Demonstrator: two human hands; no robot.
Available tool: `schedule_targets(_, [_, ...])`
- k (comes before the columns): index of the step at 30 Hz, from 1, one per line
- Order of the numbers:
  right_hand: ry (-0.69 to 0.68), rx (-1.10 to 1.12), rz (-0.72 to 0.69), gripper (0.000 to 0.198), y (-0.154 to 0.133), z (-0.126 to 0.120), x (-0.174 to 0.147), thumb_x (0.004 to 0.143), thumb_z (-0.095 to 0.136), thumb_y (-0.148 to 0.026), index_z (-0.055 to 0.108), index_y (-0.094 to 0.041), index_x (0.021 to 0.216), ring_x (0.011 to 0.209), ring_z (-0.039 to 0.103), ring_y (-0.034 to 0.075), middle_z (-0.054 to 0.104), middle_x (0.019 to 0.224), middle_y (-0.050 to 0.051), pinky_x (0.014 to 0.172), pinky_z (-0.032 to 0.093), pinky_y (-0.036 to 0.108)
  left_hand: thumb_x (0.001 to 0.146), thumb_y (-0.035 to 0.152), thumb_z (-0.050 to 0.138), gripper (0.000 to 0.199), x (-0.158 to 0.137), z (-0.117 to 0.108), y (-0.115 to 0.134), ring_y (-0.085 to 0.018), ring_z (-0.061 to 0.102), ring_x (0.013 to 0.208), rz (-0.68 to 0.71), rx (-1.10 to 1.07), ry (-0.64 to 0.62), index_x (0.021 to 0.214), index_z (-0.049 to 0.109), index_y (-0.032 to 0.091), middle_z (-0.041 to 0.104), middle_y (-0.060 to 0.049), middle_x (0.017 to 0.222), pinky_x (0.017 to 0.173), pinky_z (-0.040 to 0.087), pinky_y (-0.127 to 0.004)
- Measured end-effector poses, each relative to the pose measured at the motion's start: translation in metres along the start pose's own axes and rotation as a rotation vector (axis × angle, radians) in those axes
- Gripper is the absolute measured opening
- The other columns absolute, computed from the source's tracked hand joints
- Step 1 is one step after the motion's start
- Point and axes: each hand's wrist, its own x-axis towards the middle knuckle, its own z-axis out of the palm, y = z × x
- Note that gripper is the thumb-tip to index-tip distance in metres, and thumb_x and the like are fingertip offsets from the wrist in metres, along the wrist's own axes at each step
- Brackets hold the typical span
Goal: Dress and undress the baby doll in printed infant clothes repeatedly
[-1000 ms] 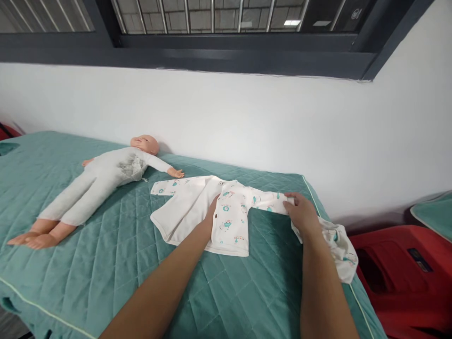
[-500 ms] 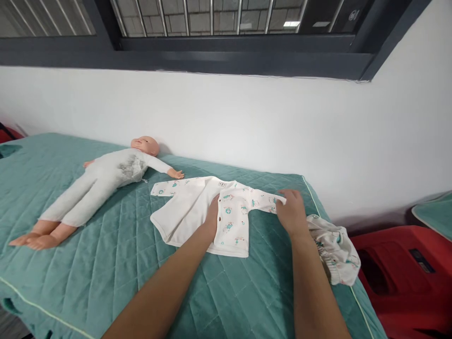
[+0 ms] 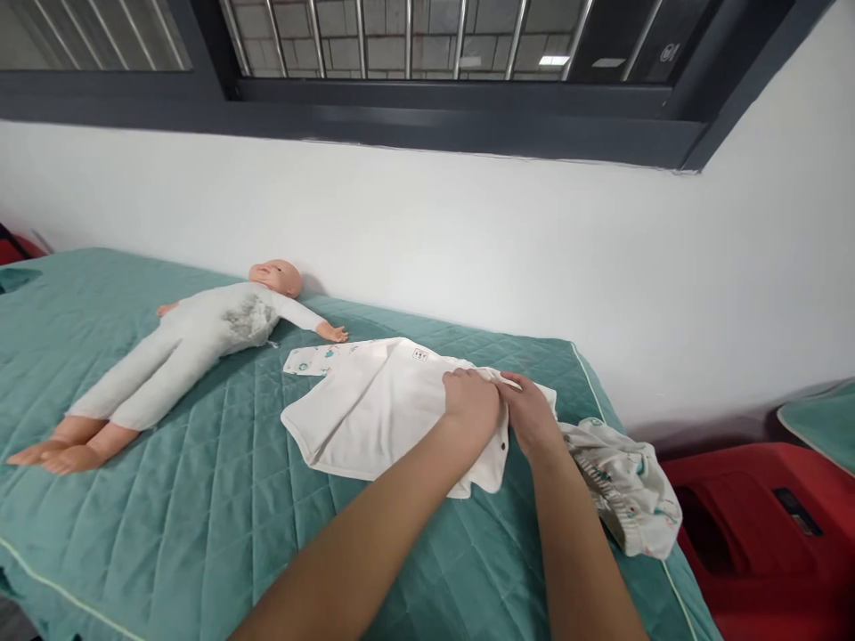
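Note:
A white baby shirt (image 3: 380, 409) with small printed figures lies spread on the green quilted cover, its front panel on the right folded outward so the plain inside shows. My left hand (image 3: 473, 401) is closed on that panel near the armhole. Close against it, my right hand (image 3: 527, 411) rests on the shirt by the right sleeve, fingers bent toward the left hand; its grip on the cloth is partly hidden. To the left, a baby doll (image 3: 207, 329) in a white cloth body lies on its back, one hand near the shirt's left sleeve.
Crumpled printed baby trousers (image 3: 631, 485) lie by my right forearm at the bed's right edge. Beyond that edge stands a red plastic object (image 3: 754, 525). A white wall (image 3: 427, 231) and a dark barred window (image 3: 427, 111) rise behind the green quilted cover (image 3: 200, 507).
My left hand has moved right, carrying the front panel over and opening the shirt. My right hand has left the sleeve's cuff and come inward, next to the left.

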Motion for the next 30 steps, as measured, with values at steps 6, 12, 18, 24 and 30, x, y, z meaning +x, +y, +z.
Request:
schedule_targets(6, [0.128, -0.11, -0.001, 0.049, 0.005, 0.001, 0.012, 0.074, 0.061, -0.037, 0.06, -0.014, 0.117, 0.094, 0.068, 0.024, 0.071, 0.11, 0.012, 0.087, 0.052, 0.037, 0.099, 0.024, 0.038, 0.035, -0.056, 0.034, -0.046, -0.028, 0.056, 0.123, 0.134, -0.182, 0.194, 0.125, 0.059, 0.015, 0.061, -0.015, 0.131, 0.099, 0.048, -0.043])
schedule_targets(12, [0.193, -0.448, -0.258, 0.041, -0.013, 0.007, 0.005, 0.084, 0.048, -0.029, 0.06, -0.014, 0.121, 0.12, 0.057, 0.027, 0.062, 0.127, 0.017, 0.106, 0.043, 0.044, 0.101, 0.031, 0.04, 0.038, -0.092, 0.054, -0.05, -0.023, 0.046, 0.139, 0.373, -0.302, 0.168, 0.135, 0.052, 0.02, 0.055, -0.01, 0.145, 0.119, 0.032, -0.048])
schedule_targets(18, [-0.149, -0.264, -0.356, 0.042, -0.031, 0.048, -0.03, 0.088, 0.05, -0.036, 0.057, -0.02, 0.126, 0.122, 0.057, 0.023, 0.061, 0.132, 0.01, 0.105, 0.046, 0.039, 0.097, 0.02, 0.038, 0.029, -0.085, 0.048, -0.064, -0.02, 0.067, 0.106, 0.227, -0.495, 0.186, 0.109, 0.065, 0.02, 0.073, -0.008, 0.112, 0.098, 0.051, -0.036])
schedule_targets(24, [-0.324, -0.387, -0.285, 0.059, -0.028, 0.104, -0.072, 0.097, 0.038, -0.048, 0.042, -0.016, 0.147, 0.142, 0.04, 0.025, 0.047, 0.151, 0.013, 0.119, 0.03, 0.043, 0.095, 0.021, 0.04, 0.044, -0.044, 0.057, -0.137, -0.025, 0.042, 0.143, 0.021, -0.251, 0.283, 0.136, 0.053, 0.012, 0.05, -0.015, 0.15, 0.119, 0.034, -0.042])
schedule_targets(30, [-0.332, -0.895, -0.273, 0.074, -0.011, 0.114, -0.071, 0.099, 0.037, -0.051, 0.03, -0.003, 0.154, 0.153, 0.01, 0.035, 0.022, 0.164, 0.02, 0.122, 0.011, 0.051, 0.1, 0.036, 0.033, 0.054, 0.004, 0.053, -0.174, -0.028, 0.036, 0.146, -0.066, -0.154, 0.238, 0.146, 0.045, 0.011, 0.039, -0.015, 0.158, 0.118, 0.034, -0.044])
